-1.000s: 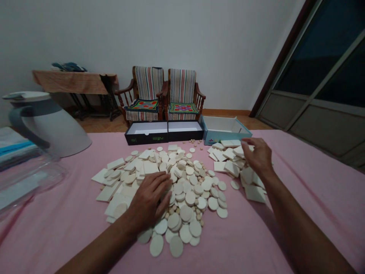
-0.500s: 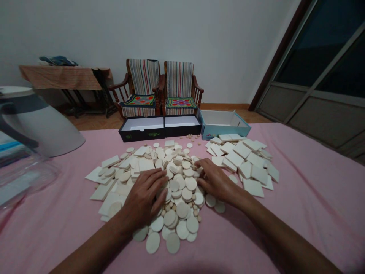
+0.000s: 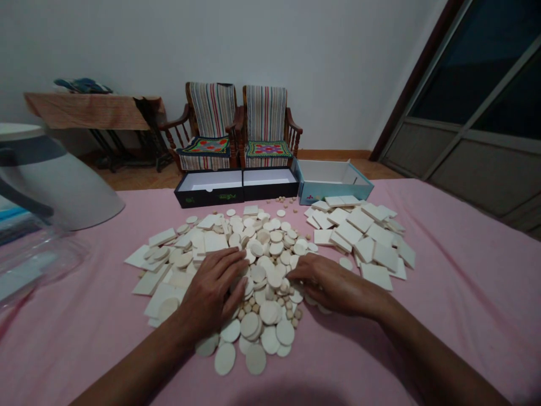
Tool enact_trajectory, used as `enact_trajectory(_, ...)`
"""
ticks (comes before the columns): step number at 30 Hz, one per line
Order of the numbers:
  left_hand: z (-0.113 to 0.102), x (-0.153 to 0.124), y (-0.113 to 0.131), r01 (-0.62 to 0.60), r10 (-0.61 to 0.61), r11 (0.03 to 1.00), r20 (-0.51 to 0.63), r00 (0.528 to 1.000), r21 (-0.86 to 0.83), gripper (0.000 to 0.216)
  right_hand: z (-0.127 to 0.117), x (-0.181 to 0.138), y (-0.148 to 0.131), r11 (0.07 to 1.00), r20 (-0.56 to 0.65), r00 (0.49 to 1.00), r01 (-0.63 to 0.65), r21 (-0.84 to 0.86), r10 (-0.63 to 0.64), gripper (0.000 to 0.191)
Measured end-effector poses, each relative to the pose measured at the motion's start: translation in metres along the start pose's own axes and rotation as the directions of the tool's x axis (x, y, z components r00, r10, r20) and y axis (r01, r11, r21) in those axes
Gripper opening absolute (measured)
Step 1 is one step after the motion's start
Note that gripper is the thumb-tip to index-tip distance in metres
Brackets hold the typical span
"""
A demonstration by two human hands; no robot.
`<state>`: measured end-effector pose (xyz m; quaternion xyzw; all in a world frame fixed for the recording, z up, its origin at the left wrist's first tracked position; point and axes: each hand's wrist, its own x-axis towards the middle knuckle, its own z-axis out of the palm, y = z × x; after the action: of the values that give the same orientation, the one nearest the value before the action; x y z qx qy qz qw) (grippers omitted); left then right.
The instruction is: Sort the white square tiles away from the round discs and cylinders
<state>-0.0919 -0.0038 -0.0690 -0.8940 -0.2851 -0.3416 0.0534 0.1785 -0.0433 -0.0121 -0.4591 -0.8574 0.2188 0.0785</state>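
Note:
A heap of pale wooden discs (image 3: 270,265) and small wooden beads lies in the middle of the pink cloth (image 3: 456,293). My left hand (image 3: 213,293) rests flat on the heap's left part, fingers stretched out over discs and squares. My right hand (image 3: 333,285) lies on the heap's right edge, fingers curled down onto the discs; what is under them is hidden. A separate pile of pale square tiles (image 3: 363,239) sits to the right, apart from both hands. More squares (image 3: 160,270) are mixed in at the heap's left side.
A black open box (image 3: 236,189) and a light blue open box (image 3: 332,183) stand at the table's far edge. A white jug (image 3: 54,180) and a clear plastic container (image 3: 34,265) are at the left. Two striped chairs (image 3: 240,127) stand behind.
My right hand came back from the square tile pile to the disc heap and has slid a little lower along its right edge. My left hand stayed on the heap.

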Motion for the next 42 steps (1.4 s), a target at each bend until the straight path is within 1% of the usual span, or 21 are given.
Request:
enact_trajectory(2, 0.0, 0.0, 0.0, 0.0, 0.0, 1.0, 0.004, 1.0, 0.004, 0.028, -0.001, 0.0, 0.0, 0.999, -0.034, 0.999, -0.043, -0.014, 0.042, 0.023)
enact_trajectory(4, 0.0, 0.0, -0.001, 0.001, -0.001, 1.0, 0.009, 1.0, 0.005, 0.028, -0.002, -0.003, 0.001, 0.996, -0.018, 0.997, -0.082, -0.045, 0.081, 0.022)
enact_trajectory(7, 0.0, 0.0, -0.001, -0.002, 0.002, 1.0, 0.005, 1.0, 0.004, 0.027, 0.001, -0.007, 0.002, 0.991, 0.028, 0.996, -0.079, -0.107, 0.083, 0.018)
enact_trajectory(12, 0.001, -0.001, -0.001, -0.006, 0.006, 1.0, 0.009, 1.0, 0.008, 0.027, 0.011, -0.002, -0.001, 0.966, -0.013, 0.995, -0.096, -0.241, 0.096, 0.023)
enact_trajectory(19, 0.001, 0.0, -0.001, -0.01, 0.01, 1.0, 0.006, 1.0, 0.009, 0.027, 0.017, 0.003, -0.003, 0.934, -0.04, 0.992, -0.126, -0.335, 0.119, 0.027)
enact_trajectory(27, 0.002, 0.001, -0.001, -0.009, 0.009, 1.0, 0.007, 1.0, 0.008, 0.026, 0.019, 0.009, 0.001, 0.951, -0.036, 0.994, -0.111, -0.289, 0.105, 0.031)
enact_trajectory(31, 0.001, 0.0, -0.001, -0.005, 0.005, 1.0, 0.018, 1.0, 0.014, 0.024, 0.019, 0.013, 0.001, 0.97, -0.033, 0.998, -0.059, -0.237, 0.053, 0.039)
enact_trajectory(36, 0.0, 0.0, -0.001, -0.01, 0.009, 1.0, 0.01, 1.0, 0.027, 0.024, 0.02, 0.016, 0.003, 0.963, -0.013, 1.0, -0.018, -0.271, 0.015, 0.03)
enact_trajectory(42, 0.001, 0.0, -0.001, -0.008, 0.008, 1.0, 0.007, 1.0, 0.023, 0.026, 0.015, 0.014, -0.002, 0.951, 0.023, 0.999, -0.022, -0.31, 0.03, 0.035)
